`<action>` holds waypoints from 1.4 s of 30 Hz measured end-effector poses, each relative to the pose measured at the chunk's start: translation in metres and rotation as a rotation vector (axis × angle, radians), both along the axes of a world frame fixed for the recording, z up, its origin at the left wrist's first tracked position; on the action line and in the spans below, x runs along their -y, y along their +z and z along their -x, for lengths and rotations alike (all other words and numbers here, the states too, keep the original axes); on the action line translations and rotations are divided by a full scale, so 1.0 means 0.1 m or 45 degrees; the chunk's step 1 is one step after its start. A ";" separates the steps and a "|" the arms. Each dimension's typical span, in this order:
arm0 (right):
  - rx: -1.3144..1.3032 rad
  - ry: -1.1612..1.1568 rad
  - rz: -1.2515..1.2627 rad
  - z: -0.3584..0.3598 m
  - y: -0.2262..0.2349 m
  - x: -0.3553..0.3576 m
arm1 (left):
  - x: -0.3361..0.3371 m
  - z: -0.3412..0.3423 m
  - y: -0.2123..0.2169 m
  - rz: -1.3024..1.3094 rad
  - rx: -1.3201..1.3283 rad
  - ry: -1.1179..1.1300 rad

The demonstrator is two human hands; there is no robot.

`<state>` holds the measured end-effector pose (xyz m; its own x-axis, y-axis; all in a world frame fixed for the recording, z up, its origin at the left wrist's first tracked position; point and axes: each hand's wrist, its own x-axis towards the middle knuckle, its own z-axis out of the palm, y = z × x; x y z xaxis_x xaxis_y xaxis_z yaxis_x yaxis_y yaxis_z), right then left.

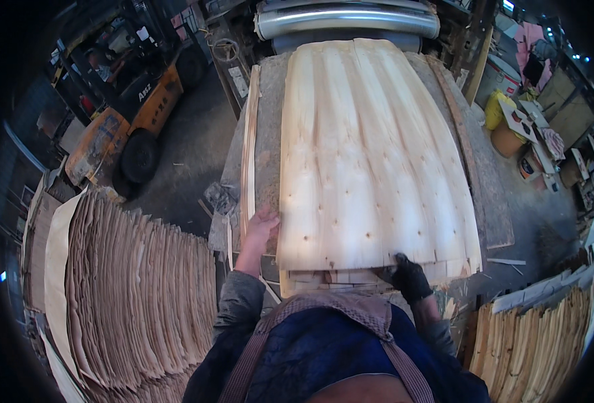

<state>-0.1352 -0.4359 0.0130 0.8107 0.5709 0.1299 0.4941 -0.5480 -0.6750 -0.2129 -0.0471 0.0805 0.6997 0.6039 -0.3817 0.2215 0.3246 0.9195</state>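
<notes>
A large pale wood veneer sheet [371, 168], wavy and dotted with small knots, lies lengthwise on the worn table in front of me. My bare left hand [262, 228] is at its left edge near the front corner, fingers loosely extended against the edge. My right hand [410, 277], in a dark glove, holds the near edge with the thumb on top; its other fingers are partly hidden under the sheet. Below that edge, more layers of wood [337, 277] show.
A shiny metal roller [347, 23] spans the table's far end. Narrow wooden strips [250, 148] run along the table's left side. Veneer stacks stand at left [136, 289] and right [532, 342]. An orange forklift [125, 127] with a person aboard is far left; buckets [508, 138] stand far right.
</notes>
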 end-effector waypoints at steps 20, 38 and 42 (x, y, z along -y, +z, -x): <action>-1.539 0.424 -1.525 -2.53 -0.51 -1.71 | 0.54 0.11 -0.96 -0.790 -0.274 -0.204; -2.182 0.242 -1.138 -0.37 0.19 -0.58 | 0.36 0.12 -0.57 0.169 0.160 0.011; -2.219 0.095 -1.145 -0.02 0.28 -0.33 | 0.32 0.16 -0.39 0.126 0.216 -0.003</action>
